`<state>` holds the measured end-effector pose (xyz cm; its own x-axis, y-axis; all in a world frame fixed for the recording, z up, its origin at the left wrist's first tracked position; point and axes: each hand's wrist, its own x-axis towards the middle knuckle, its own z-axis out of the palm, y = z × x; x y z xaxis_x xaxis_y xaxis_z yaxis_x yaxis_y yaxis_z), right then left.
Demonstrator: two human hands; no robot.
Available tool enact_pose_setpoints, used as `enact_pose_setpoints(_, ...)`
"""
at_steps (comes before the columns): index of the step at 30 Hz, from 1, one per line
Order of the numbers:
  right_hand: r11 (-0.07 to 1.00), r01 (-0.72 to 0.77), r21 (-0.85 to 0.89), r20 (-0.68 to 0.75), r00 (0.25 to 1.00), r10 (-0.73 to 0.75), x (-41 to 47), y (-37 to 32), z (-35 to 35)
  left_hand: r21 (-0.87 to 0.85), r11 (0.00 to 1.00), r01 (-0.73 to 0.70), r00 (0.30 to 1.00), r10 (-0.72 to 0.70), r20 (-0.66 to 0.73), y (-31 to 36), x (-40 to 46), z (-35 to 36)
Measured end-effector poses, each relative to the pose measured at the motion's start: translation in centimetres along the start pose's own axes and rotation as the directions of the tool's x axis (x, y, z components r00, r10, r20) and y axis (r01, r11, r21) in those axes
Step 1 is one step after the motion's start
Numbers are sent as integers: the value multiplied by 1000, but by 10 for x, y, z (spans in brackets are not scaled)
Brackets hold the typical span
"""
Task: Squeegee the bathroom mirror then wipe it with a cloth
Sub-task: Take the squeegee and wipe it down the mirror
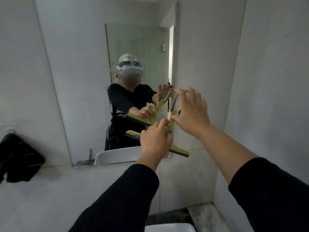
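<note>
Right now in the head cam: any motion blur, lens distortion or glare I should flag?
Head view: right hand is motion-smeared, its fingers ghosted; left hand on the yellow squeegee is sharper. Wide-angle lens bows and tilts the mirror edges. Lighting is flat and dim, no hard glare; only a bright strip of doorway reflection. The dark cloth at far left is soft.

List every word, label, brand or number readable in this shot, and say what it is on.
None can be read.
The yellow squeegee shows no lettering.
The headset seen in the mirror has no legible marking.
The dark cloth at left shows faint stripes, too blurred to tell whether any are text.
</note>
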<state>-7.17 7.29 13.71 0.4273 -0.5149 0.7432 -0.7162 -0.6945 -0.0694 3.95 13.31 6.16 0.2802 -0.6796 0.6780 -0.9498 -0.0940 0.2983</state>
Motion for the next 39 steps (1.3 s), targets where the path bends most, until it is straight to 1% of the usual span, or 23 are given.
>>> enact_pose_setpoints(1, 984, 141, -107, 11, 990, -141, 0, -7, -4, 12, 1000, -14, 1000, 14, 8, -5, 1, -11)
enact_pose_setpoints(2, 946, 262, -189, 39, 965, -259, 1, -14, -6, 24, 999, -30, 1000, 30, 10, -10, 2, -22)
enact_pose_setpoints(3, 908, 347, -234, 60, 938, -342, 3, -21, -9, 43, 998, -46, 999, 46, 6, -15, 3, -32)
enact_pose_setpoints(4, 888, 393, -240, 67, 919, -389, 5, -28, -11, 68, 996, -58, 998, 58, -1, -20, 3, -41)
enact_pose_setpoints(9, 868, 475, -143, 98, 880, -465, 14, -65, -19, 138, 990, -35, 999, 38, -15, -48, -2, -88)
enact_pose_setpoints(13, 818, 568, -91, -5, 821, -570, 26, -94, -21, 221, 975, -40, 998, 49, -33, -68, -8, -123)
enact_pose_setpoints(16, 779, 622, -77, -71, 776, -626, 40, -115, -27, 320, 945, -71, 994, 94, -58, -82, -6, -154)
enact_pose_setpoints(18, 777, 628, -33, -120, 770, -627, 51, -127, -33, 370, 925, -86, 984, 137, -114, -91, -2, -174)
enact_pose_setpoints(21, 800, 599, 20, -217, 784, -582, 73, -144, -46, 401, 912, -82, 949, 194, -247, -108, 10, -197)
enact_pose_setpoints(24, 827, 562, 15, -306, 790, -531, 101, -160, -62, 376, 927, -1, 918, 151, -368, -121, 23, -215)
enact_pose_setpoints(27, 864, 502, -35, -367, 798, -479, 133, -174, -79, 354, 932, 73, 888, 101, -448, -135, 35, -224)
enact_pose_setpoints(29, 891, 453, -44, -395, 811, -431, 154, -186, -87, 307, 945, 116, 890, 38, -454, -144, 43, -226)
enact_pose_setpoints(31, 916, 399, -45, -407, 830, -382, 174, -200, -90, 275, 949, 156, 901, -23, -432, -154, 51, -224)
enact_pose_setpoints(35, 932, 356, -72, -422, 836, -352, 210, -228, -89, 168, 962, 214, 908, -133, -397, -173, 68, -210)
enact_pose_setpoints(37, 940, 335, -65, -415, 848, -331, 226, -242, -88, 136, 965, 226, 917, -163, -365, -179, 75, -201)
enact_pose_setpoints(39, 947, 312, -79, -408, 857, -316, 238, -255, -85, 145, 963, 226, 931, -169, -323, -183, 81, -191)
